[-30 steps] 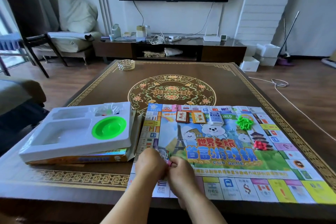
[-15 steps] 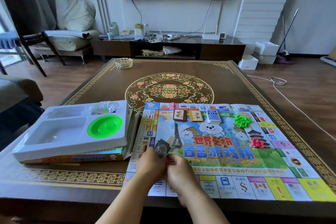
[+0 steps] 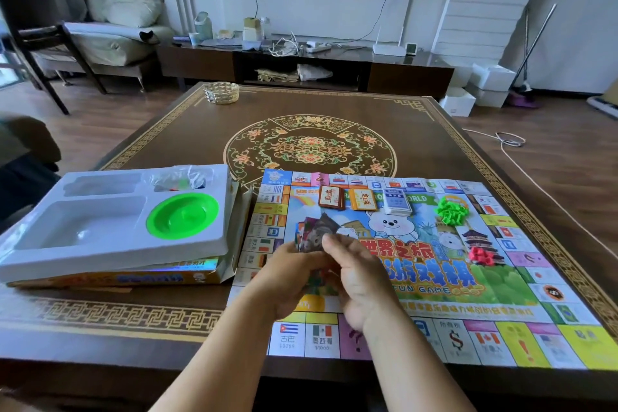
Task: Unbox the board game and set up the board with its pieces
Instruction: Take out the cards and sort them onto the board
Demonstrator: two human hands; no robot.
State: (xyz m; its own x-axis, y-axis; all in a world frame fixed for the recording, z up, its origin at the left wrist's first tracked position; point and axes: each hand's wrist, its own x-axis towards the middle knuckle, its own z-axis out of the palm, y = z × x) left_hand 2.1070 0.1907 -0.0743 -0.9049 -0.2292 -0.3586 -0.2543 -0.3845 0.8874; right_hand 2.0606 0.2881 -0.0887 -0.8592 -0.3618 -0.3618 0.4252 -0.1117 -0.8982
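The paper game board [image 3: 521,308] lies flat on the table's right half. On it rest two brown card decks [image 3: 331,197] [image 3: 364,200], a blue card deck [image 3: 396,201], a heap of green houses [image 3: 449,210] and a few red pieces [image 3: 481,256]. Over the board's left part my left hand [image 3: 287,278] and my right hand [image 3: 361,281] together hold a fanned stack of play money [image 3: 312,234]. To the left sits the white plastic tray [image 3: 110,227] with a green dish [image 3: 182,217] and a clear bag of small pieces [image 3: 180,177], resting on the yellow game box [image 3: 140,278].
A woven ashtray-like bowl [image 3: 221,93] stands at the far left corner of the ornate brown table [image 3: 311,147]. Beyond are a TV cabinet [image 3: 301,63], a chair [image 3: 50,53] and white boxes [image 3: 481,87] on the floor. A white cord [image 3: 508,144] trails at right.
My hands have lifted from the board's front edge and moved farther over the board, and the stack of play money now shows fanned above my fingers.
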